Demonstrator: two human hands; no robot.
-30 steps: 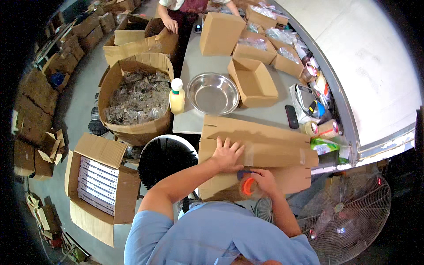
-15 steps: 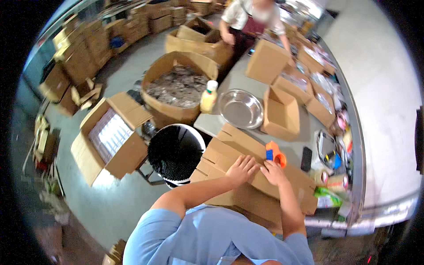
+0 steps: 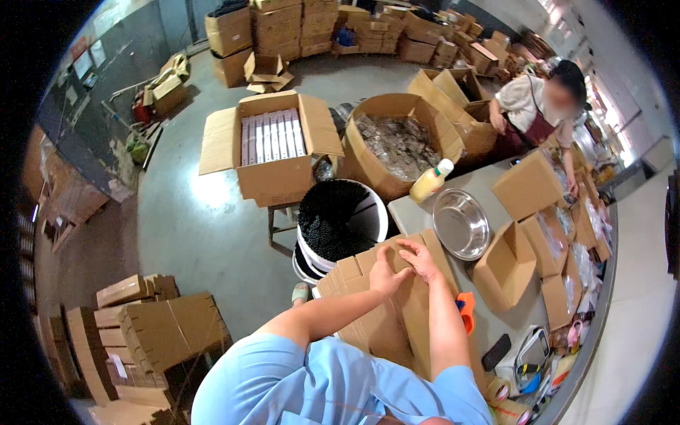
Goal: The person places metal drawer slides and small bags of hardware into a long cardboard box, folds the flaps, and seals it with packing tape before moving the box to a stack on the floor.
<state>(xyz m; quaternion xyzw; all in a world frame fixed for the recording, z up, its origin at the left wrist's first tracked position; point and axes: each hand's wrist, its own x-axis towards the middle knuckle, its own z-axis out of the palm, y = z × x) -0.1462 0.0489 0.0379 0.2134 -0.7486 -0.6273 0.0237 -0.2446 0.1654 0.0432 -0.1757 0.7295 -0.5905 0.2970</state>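
Note:
A flattened cardboard box [image 3: 382,322] lies on the table close in front of me, its slotted flaps toward the far left. Over its far part, my left hand [image 3: 387,275] has its thumb stretched to the right and its fingers curved. Close beside it, my right hand [image 3: 423,262] rests with bent, parted fingers. Both hands are at the cardboard, and neither is visibly wrapped around anything. Right of my right forearm is an orange tape dispenser [image 3: 467,312] with a blue part, half covered by the cardboard.
Farther along the table are a steel bowl [image 3: 440,225], a yellow bottle [image 3: 431,181] and an open carton [image 3: 506,273]. A phone-like black object [image 3: 496,352] lies nearer. White buckets [image 3: 379,219] with black contents stand left. A co-worker [image 3: 535,106] stands at the far right.
The view has swung left, so the scene sits farther right and more floor shows. My hands have gone from lying flatter on the cardboard to curved fingers near its far part.

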